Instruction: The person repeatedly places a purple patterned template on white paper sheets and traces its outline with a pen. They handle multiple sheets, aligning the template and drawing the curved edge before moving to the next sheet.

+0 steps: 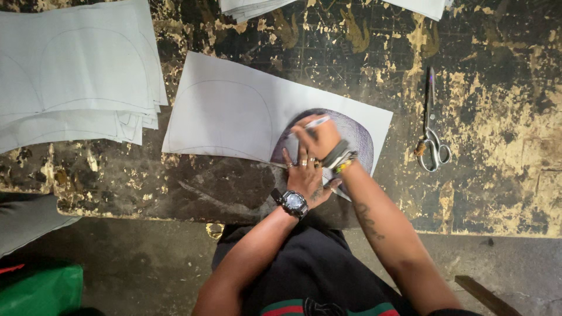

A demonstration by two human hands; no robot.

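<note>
A white sheet [228,114] lies on the worn dark table [503,117], with a curved outline drawn on its left half. On its right half rests a dark purple dome-shaped template [358,136]. My left hand [305,175], with rings and a wristwatch, lies flat on the template's lower edge and presses it down. My right hand [316,137], with bracelets at the wrist, crosses over the left and grips a white pen [313,124], whose tip touches the sheet at the template's left rim.
A stack of white sheets [76,76] with the same curved outlines lies at the far left. Scissors [432,131] rest on the table to the right. More white sheets [252,7] sit at the top edge. A green object [41,289] is on the floor, lower left.
</note>
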